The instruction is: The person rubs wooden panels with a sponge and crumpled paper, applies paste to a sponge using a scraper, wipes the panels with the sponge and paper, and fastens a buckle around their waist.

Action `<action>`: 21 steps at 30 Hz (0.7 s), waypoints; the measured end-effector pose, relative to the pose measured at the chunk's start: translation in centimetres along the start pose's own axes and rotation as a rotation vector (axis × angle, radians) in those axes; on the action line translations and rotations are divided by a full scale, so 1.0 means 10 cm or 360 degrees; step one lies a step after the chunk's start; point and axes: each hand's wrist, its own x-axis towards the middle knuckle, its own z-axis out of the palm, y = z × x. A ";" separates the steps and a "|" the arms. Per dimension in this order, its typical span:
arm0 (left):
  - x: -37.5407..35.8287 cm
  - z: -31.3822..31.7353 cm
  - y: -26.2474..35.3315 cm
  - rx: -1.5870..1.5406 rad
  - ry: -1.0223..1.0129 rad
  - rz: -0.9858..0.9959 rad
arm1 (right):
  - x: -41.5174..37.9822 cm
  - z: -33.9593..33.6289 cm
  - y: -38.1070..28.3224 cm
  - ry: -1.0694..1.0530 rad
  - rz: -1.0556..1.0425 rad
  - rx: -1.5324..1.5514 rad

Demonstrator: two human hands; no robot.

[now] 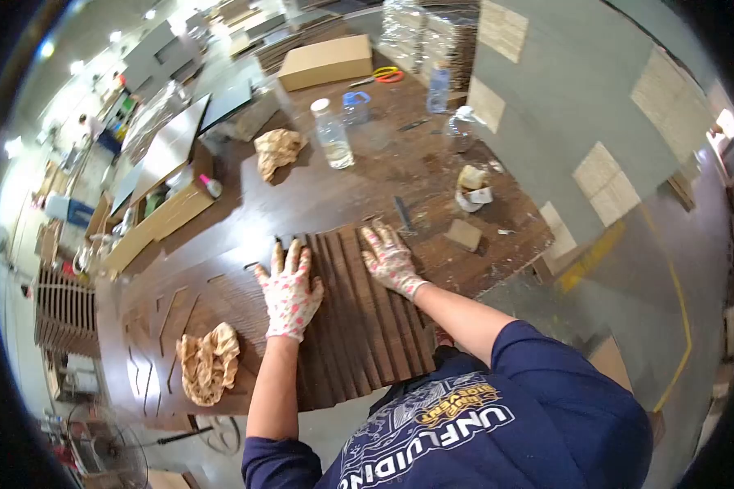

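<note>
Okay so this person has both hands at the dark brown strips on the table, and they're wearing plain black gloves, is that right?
Not quite: the gloves aren't plain black. The head view shows them white with pinkish-red spots. The left hand and right hand are indeed both at the dark brown strips on the table.

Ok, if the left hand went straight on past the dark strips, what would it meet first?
Likely the far crumpled brown paper; the white-capped bottle looks slightly right of that line, though depth is unclear.
</note>
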 end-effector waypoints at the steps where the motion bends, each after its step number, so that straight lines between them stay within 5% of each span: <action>1: 0.00 0.01 0.00 0.0026 0.0034 0.0008 | 0.00 -0.07 -0.03 -0.0060 0.0034 0.0029; 5: -0.01 -0.01 0.02 0.0065 -0.0012 0.0000 | -0.01 -0.28 0.25 -0.0126 -0.0090 0.0629; 7: -0.02 0.00 0.01 0.0033 0.0000 0.0000 | -0.18 -0.47 0.36 0.0034 0.0114 0.1289; 9: -0.02 -0.05 0.02 0.0034 -0.0028 -0.0010 | -0.37 -0.83 0.51 0.0518 -0.0028 0.1099; 10: -0.01 -0.09 0.06 0.0042 -0.0058 -0.0035 | -0.40 -1.21 0.46 0.0625 0.0120 0.1754; 12: 0.00 -0.12 0.07 0.0054 -0.0074 -0.0027 | -0.23 -1.62 0.92 0.1003 -0.0107 0.0886; 13: 0.00 -0.13 0.08 0.0056 -0.0077 -0.0022 | -0.13 -1.82 1.15 0.0883 0.0101 0.1062; 15: 0.03 -0.14 0.11 0.0020 -0.0104 -0.0077 | 0.09 -2.12 1.45 0.0806 0.0047 0.0231; 18: 0.20 0.02 0.34 -0.0103 0.0118 -0.0246 | 0.35 -2.26 1.61 0.0422 -0.0020 -0.0091; 21: 0.61 0.07 0.97 -0.0350 0.0397 -0.0077 | 0.58 -2.32 1.87 -0.0089 0.0130 0.0425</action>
